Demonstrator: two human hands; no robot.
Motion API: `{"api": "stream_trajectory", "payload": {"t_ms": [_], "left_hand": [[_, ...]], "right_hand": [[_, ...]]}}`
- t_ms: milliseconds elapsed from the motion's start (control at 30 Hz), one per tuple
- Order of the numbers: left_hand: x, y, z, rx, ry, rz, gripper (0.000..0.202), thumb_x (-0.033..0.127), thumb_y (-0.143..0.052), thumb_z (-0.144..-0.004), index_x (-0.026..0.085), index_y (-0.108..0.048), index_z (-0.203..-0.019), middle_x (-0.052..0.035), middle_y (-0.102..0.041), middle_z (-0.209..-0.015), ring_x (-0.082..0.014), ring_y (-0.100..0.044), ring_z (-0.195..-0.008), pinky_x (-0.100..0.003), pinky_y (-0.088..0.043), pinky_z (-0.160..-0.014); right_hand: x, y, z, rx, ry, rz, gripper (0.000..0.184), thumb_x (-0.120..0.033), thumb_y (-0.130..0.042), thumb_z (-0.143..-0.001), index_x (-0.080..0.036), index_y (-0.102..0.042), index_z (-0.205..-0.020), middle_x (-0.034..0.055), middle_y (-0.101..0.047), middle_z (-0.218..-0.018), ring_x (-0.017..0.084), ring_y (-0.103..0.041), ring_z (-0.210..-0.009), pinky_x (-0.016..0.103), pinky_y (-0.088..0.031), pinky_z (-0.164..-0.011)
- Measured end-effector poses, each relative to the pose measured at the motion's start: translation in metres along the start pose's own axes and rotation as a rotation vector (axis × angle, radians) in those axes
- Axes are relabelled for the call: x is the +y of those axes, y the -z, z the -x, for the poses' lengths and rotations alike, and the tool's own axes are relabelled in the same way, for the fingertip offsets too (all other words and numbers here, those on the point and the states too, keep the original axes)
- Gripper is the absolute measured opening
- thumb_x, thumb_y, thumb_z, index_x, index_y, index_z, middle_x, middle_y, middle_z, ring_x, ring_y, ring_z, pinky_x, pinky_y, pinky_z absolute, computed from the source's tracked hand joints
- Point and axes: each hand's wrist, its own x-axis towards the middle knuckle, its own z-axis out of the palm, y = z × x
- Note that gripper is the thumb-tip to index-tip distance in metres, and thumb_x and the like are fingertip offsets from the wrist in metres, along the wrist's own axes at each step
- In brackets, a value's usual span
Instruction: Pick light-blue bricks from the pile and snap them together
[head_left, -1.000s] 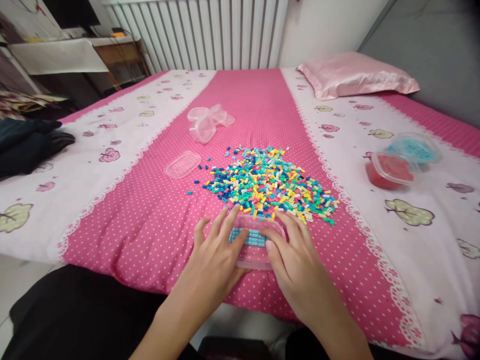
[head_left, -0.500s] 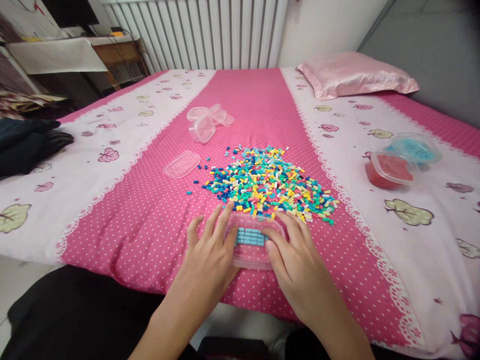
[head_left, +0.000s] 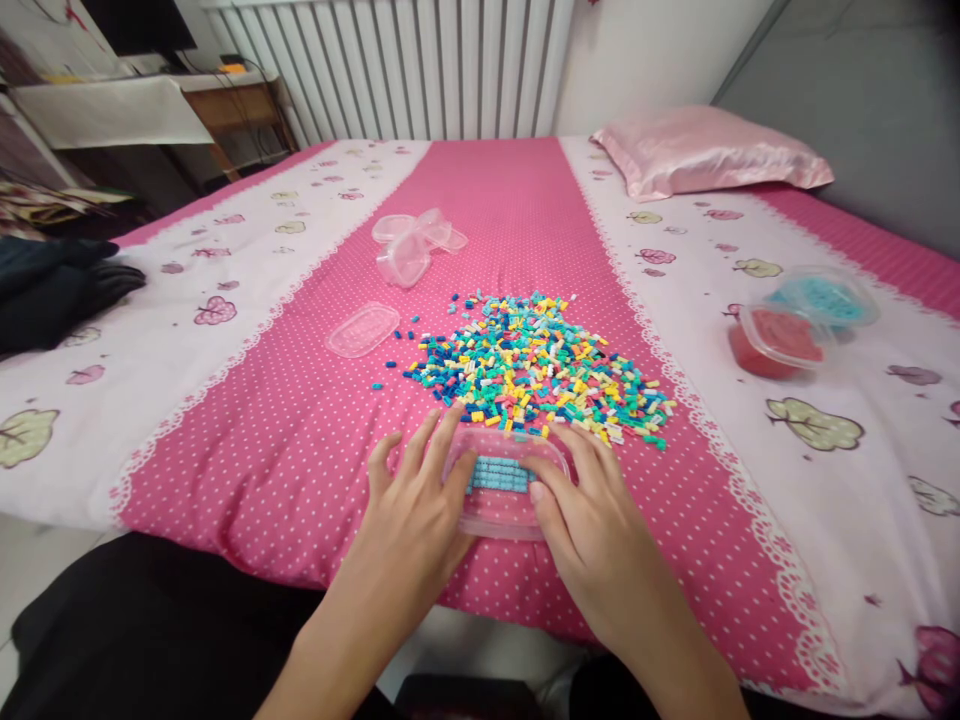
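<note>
A clear plastic container (head_left: 495,527) sits near the front edge of the bed, with light-blue building bricks (head_left: 501,474) lined up in rows inside it. My left hand (head_left: 412,500) is curved around the container's left side, one finger reaching in to the left end of the rows. On the other side, my right hand (head_left: 589,500) has its thumb and index finger at the right end of the bricks, its other fingers over the far right rim. Just beyond both hands spreads a loose pile of multicoloured building bricks (head_left: 540,370). My fingertips hide parts of the container's rim.
A clear lid (head_left: 364,330) lies left of the pile, and several clear containers or lids (head_left: 412,245) are heaped farther back. On the right stand a container with red contents (head_left: 776,342) and one with blue contents (head_left: 829,298). A pink pillow (head_left: 712,155) rests at the back.
My left hand and the container's left side have shifted very slightly left. The right hand and the rows of bricks look nearly the same.
</note>
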Motion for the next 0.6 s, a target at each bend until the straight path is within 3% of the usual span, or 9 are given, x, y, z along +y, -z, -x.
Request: {"api": "stream_trajectory", "payload": {"t_ms": [267,600], "left_hand": [[-0.0029,0.0104,0.0051,0.031,0.014,0.02,0.027,0.02,-0.063,-0.092,0.021,-0.067,-0.119,-0.0188,-0.043,-0.164,-0.0397,-0.046,-0.147,-0.065,-0.031,-0.114],[-0.0019,0.0039,0.0015,-0.046,0.035,0.092,0.036,0.019,-0.071,-0.09,0.027,-0.069,-0.125,-0.0177,-0.041,-0.166,-0.0398,-0.043,-0.149,-0.069,-0.031,-0.115]], "right_hand": [[-0.0012,0.0038,-0.0003,0.025,0.015,-0.032,0.031,-0.027,-0.039,-0.108,-0.019,-0.069,-0.114,0.0154,-0.051,-0.145,0.031,-0.04,-0.143,0.062,-0.039,-0.12],[-0.0017,0.0037,0.0002,-0.016,-0.001,-0.057,0.035,-0.027,-0.038,-0.108,-0.02,-0.072,-0.106,0.0146,-0.048,-0.15,0.031,-0.037,-0.146,0.063,-0.038,-0.121]]}}
